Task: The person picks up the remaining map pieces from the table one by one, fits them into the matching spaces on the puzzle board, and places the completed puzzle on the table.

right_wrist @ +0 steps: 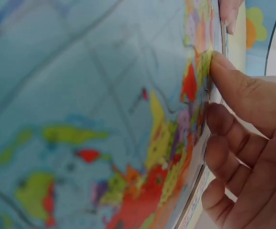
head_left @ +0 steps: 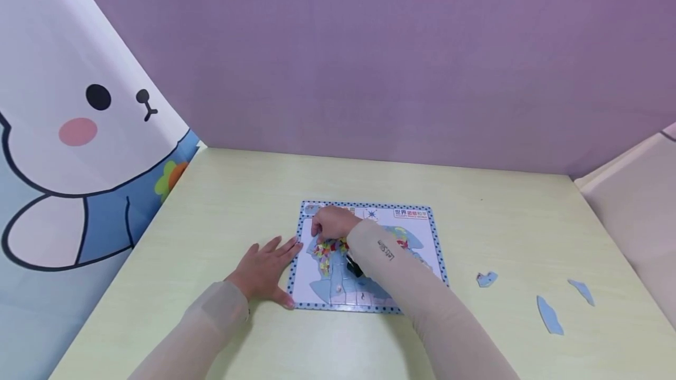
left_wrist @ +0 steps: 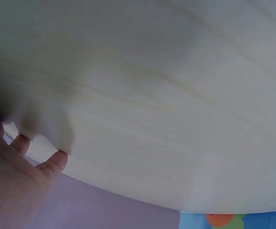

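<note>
A map jigsaw puzzle (head_left: 303, 277) with a blue dotted border lies flat on the table. My left hand (head_left: 263, 270) rests with spread fingers at its left edge; in the left wrist view, this hand (left_wrist: 14, 176) shows only partly. Over the upper left of the map is my right hand (head_left: 334, 223), its fingers curled. Close up, the right hand (right_wrist: 252, 157) pinches a colourful map piece (right_wrist: 204, 67) between thumb and fingers against the map surface; its full outline is hidden. The right forearm covers part of the puzzle.
Three loose blue pieces lie on the table to the right: a small one (head_left: 486, 279) near the board, a longer one (head_left: 550, 315) and a slim one (head_left: 582, 291) farther off. A purple backdrop (head_left: 369, 75) rises behind the table (head_left: 253, 186).
</note>
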A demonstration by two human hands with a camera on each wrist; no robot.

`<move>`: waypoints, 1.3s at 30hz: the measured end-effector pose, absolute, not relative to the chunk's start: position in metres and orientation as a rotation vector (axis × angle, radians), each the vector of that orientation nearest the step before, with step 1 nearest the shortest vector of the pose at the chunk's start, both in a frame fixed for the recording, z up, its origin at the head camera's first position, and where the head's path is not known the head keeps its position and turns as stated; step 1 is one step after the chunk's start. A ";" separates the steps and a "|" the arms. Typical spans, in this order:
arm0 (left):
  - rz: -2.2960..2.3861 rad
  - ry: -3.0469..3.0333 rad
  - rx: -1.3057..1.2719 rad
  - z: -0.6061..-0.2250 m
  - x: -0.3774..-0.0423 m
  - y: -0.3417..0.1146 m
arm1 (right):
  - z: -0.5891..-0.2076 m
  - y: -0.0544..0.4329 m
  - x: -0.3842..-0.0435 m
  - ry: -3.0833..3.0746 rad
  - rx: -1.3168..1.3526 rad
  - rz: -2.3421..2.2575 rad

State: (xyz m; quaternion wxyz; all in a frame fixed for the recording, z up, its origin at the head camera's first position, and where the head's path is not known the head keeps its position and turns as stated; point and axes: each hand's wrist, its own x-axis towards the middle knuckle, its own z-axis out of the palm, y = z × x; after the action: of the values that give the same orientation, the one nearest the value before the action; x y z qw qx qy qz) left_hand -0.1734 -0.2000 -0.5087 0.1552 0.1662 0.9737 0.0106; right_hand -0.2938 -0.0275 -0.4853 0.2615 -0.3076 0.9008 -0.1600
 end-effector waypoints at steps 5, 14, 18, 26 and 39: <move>0.035 2.784 0.501 -0.509 -0.173 -0.199 | -0.488 -0.024 -0.292 2.460 -0.819 -0.422; 0.047 2.769 0.485 -0.507 -0.179 -0.203 | -0.484 -0.002 -0.296 2.418 -0.813 -0.616; 0.078 2.747 0.464 -0.507 -0.182 -0.207 | -0.481 0.011 -0.297 2.447 -0.782 -0.715; 0.035 2.749 0.462 -0.512 -0.194 -0.216 | -0.477 0.037 -0.300 2.474 -0.710 -0.783; -0.016 2.746 0.425 -0.512 -0.205 -0.218 | -0.483 0.097 -0.303 2.552 -0.566 -0.723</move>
State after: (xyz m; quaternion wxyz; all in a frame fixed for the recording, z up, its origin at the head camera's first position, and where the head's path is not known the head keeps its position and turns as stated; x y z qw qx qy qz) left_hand -0.2050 -0.2180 -0.5116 0.1804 0.1503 0.9720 -0.0058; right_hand -0.3027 0.0966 -0.4827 0.2130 -0.2039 0.9194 -0.2603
